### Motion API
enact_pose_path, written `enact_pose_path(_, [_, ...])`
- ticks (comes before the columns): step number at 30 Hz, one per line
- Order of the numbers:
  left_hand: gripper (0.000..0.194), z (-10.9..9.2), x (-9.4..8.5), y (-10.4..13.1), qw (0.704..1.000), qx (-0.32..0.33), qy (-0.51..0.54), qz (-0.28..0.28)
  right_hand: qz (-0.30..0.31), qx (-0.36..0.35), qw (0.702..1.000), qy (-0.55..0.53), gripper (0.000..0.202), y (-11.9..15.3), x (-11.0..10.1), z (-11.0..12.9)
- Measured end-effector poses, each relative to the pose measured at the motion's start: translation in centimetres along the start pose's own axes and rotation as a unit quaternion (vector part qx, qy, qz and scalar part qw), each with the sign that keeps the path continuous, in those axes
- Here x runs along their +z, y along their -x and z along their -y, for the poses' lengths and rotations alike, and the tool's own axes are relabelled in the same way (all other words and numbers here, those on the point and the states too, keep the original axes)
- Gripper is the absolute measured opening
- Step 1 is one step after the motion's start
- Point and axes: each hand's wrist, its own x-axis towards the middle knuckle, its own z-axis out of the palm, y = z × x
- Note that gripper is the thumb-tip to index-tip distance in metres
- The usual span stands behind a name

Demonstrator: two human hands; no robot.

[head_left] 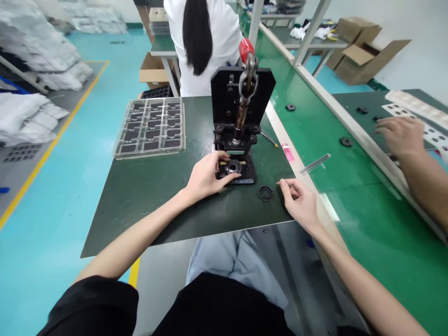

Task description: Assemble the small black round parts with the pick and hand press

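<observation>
My left hand [206, 175] has its thumb and fingers around a round black part [233, 166] with a hole in its middle. That part sits on the base of a black hand press [243, 98] with a red-tipped lever. To the right, my right hand [300, 201] is held in a pinch just above the table edge; whatever is between its fingertips, if anything, is too small to name. A thin black disc [265, 192] lies flat on the dark green table [140, 205], just left of the right fingertips and apart from them.
A clear tray of dark square parts [150, 126] lies left of the press. Tweezers [269, 138] rest behind it. Black round parts [346, 141] and a clear strip [315, 163] are on the green belt at right. Another person's hand [402, 133] reaches in there; a co-worker [224, 32] sits ahead.
</observation>
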Motion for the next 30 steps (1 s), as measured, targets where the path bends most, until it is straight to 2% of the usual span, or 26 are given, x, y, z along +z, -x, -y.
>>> enact_pose_path(4, [0.049, 0.5, 1.0, -1.2, 0.999, -0.021, 0.019, 0.019, -0.014, -0.029, 0.999, -0.003, 0.042, 0.0, -0.1, 0.4])
enact_pose_path(8, [0.049, 1.1, 0.9, -0.5, 0.999, -0.01, 0.033, 0.017, -0.04, -0.067, 0.997, 0.005, 0.044, -0.5, -0.6, 0.5])
enact_pose_path(10, [0.048, 1.3, 0.7, 0.0, 0.999, -0.011, 0.036, 0.011, -0.061, -0.091, 0.994, -0.005, 0.04, -1.3, -1.1, 1.4])
enact_pose_path(12, [0.047, 1.6, 0.5, 0.5, 0.999, -0.008, 0.039, 0.001, -0.109, -0.126, 0.986, -0.014, 0.037, -2.8, -1.6, 3.4])
enact_pose_path(15, [0.046, 1.8, 0.6, 0.8, 0.999, 0.012, 0.042, -0.008, -0.181, -0.2, 0.963, -0.002, 0.039, -6.3, -2.0, 7.7])
enact_pose_path(17, [0.046, 1.8, 0.8, 0.7, 0.999, 0.006, 0.051, -0.008, -0.184, -0.262, 0.947, 0.009, 0.043, -9.2, -1.9, 10.7])
enact_pose_path(20, [0.047, 1.6, 1.2, 0.5, 0.997, -0.023, 0.067, -0.016, -0.165, -0.307, 0.937, 0.024, 0.046, -13.8, -1.2, 14.4])
enact_pose_path(24, [0.048, 1.2, 1.8, 0.3, 0.996, -0.035, 0.084, -0.024, -0.101, -0.265, 0.958, 0.034, 0.056, -18.3, -0.2, 17.6])
enact_pose_path(27, [0.044, 1.3, 1.9, 0.3, 0.994, -0.043, 0.103, -0.022, -0.032, -0.211, 0.976, 0.047, 0.073, -20.2, -0.1, 17.9])
enact_pose_path(30, [0.04, 1.7, 1.7, 0.4, 0.989, -0.043, 0.136, -0.023, 0.009, -0.17, 0.985, 0.015, 0.078, -21.8, -0.7, 16.0])
